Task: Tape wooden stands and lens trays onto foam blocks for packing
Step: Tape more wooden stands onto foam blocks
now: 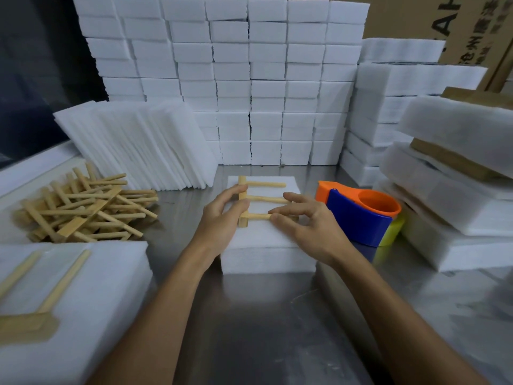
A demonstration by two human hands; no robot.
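Wooden stand [251, 201] lies on a foam block [266, 245]; left hand [222, 218] and right hand [308, 220] pinch it. Box [469, 26] writing is unclear.

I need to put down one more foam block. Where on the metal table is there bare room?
Bare metal table lies between the forearms, in front of the foam block. A narrower strip runs between the stick pile and that block. Crowded: right side, by the tape dispenser and foam stacks.

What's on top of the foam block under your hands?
A wooden stand lies on the foam block, three dowels pointing right. The left hand and right hand hold it, covering parts of the lower dowels. No tape is visible.
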